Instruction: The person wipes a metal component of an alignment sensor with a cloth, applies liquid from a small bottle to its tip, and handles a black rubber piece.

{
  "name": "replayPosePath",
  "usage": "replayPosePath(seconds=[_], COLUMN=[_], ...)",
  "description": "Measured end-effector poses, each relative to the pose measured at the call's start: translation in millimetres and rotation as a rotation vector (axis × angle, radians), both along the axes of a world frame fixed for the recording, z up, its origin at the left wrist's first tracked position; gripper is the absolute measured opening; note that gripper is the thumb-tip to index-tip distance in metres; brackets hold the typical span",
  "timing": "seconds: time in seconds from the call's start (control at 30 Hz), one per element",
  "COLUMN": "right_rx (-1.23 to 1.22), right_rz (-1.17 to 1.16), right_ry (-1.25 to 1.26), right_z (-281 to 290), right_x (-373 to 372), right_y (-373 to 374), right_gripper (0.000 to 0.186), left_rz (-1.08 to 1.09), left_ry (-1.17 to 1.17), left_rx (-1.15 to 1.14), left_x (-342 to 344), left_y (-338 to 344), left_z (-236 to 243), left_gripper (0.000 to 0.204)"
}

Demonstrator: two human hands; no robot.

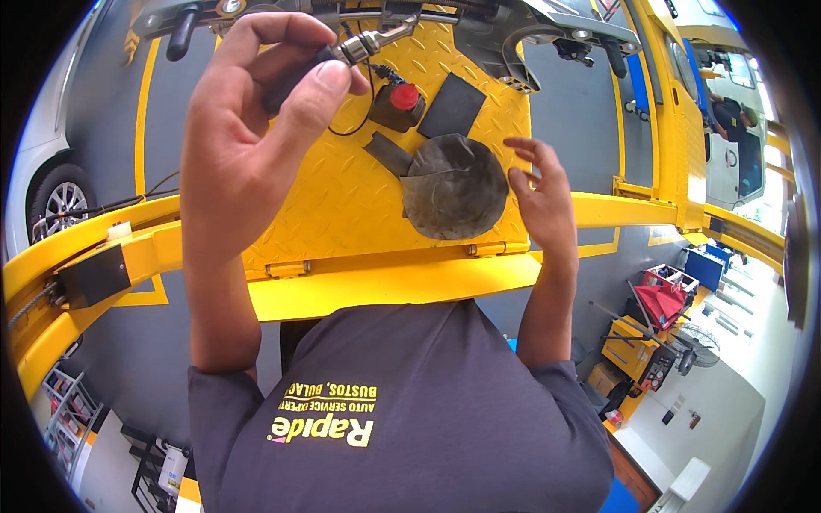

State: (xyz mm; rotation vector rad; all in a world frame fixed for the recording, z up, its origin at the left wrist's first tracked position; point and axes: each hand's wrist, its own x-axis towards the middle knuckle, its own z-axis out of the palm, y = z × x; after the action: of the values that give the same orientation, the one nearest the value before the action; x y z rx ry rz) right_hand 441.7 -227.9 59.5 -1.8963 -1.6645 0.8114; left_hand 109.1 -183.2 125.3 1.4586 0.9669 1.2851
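My left hand (pixel 256 128), raised at the upper left, is closed on a black-handled tool with a bent metal tip (pixel 368 44). My right hand (pixel 539 188) is open, fingers slightly curled and apart, just right of a dark, worn, round pad (pixel 453 188). That pad lies on a yellow treaded metal platform (pixel 325 218), with a dark flap or piece (pixel 385 154) at its left. Behind it are a dark square sheet (pixel 453 103) and a dark container with a red cap (pixel 404 97), beside a thin black cable.
Dark metal machinery (pixel 500 38) spans the platform's far end. Yellow lift rails (pixel 624 209) run across both sides. A white car (pixel 38 128) stands at the left. A person (pixel 729 115) is near a white vehicle at the upper right. Equipment and a fan (pixel 693 346) sit at the lower right.
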Motion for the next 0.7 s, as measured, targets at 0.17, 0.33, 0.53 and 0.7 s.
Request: replayPosePath(seconds=[0.17,0.33,0.53,0.7], right_rx=[-0.108,0.018,-0.017,-0.288], right_rz=[0.317,0.564,0.651,0.652], right_ry=[-0.081,-0.278,-0.294,-0.201], right_z=[42.2,8.0,1.4,12.9], right_x=[-28.2,-38.8,-36.3,-4.7], right_y=[35.2,38.6,42.0,49.3], right_gripper=[0.034,0.040,0.027,0.024], left_rz=[0.044,0.035,0.060,0.072], left_ry=[0.072,0.066,0.062,0.051], left_rx=[-0.008,-0.068,-0.035,-0.025], left_x=[7.6,11.8,9.4,8.4], left_y=[1.2,-0.6,1.3,1.2], left_z=[-9.7,-1.7,-4.8,-6.0], left_gripper=[0.026,0.026,0.025,0.026])
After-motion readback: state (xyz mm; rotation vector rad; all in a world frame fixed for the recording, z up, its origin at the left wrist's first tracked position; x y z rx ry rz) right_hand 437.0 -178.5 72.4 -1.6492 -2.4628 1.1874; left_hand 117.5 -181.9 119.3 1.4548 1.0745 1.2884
